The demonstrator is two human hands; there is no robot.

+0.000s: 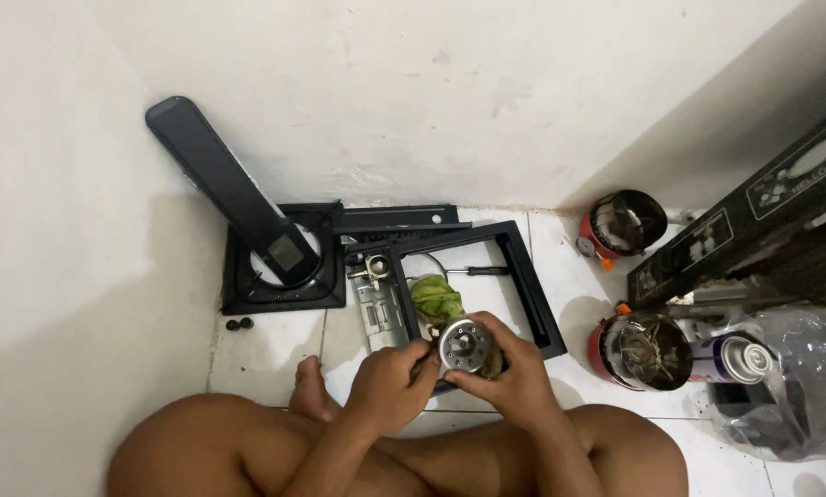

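I sit cross-legged on a white tiled floor. Both hands hold a round silver metal burner head (465, 345) above my lap. My left hand (390, 385) grips its left side; my right hand (514, 368) cups it from the right and below. Just beyond it a crumpled green cloth (434, 299) lies inside a black rectangular stove frame (534, 285). A grey metal part (383, 313) lies beside the frame's left edge.
A black square stove top (247, 299) with a long black bar (212, 175) leaning on it sits in the corner. Two red-rimmed cans (626, 224) (643, 350), a gas canister (739, 357), a clear plastic bag (799, 387) and a black box (753, 230) stand to the right. A screwdriver (485, 271) lies inside the frame.
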